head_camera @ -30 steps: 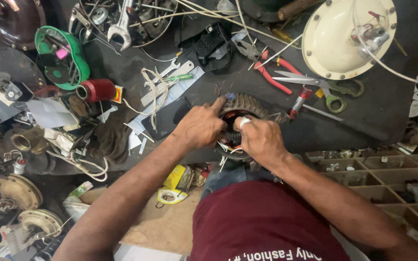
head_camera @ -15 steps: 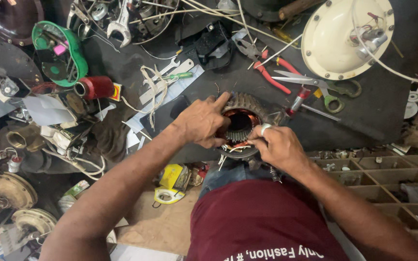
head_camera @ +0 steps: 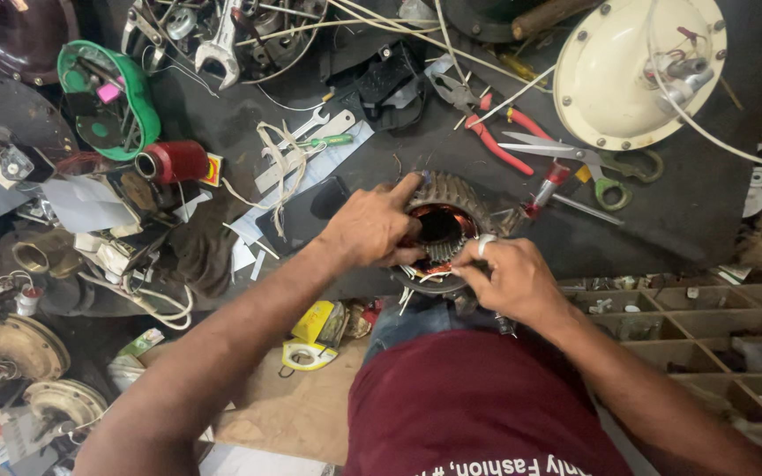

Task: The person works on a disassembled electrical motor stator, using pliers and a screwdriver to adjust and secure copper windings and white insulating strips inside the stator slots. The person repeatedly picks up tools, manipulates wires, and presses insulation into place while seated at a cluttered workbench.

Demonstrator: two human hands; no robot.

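1. A round motor stator with copper windings sits near the middle of the dark tabletop, just at its near edge, right in front of the person
2. The left hand lies over the stator's left rim, forefinger stretched along the far edge and the other fingers curled onto the rim; it grips the ring
3. The right hand rests on the near right rim, a ring on one finger, fingertips pinched together on thin wire ends at the rim
4. Right of the stator lie red-handled pliers, green-handled scissors and a small red-handled screwdriver, all near but apart from it
5. A cream round fan housing sits at the far right
6. Far left are a green round cover and a red spool; white cord lies between them and the stator
7. A yellow tape measure lies below the tabletop's near edge, left of the person
8. A compartment tray of small parts stands at the near right
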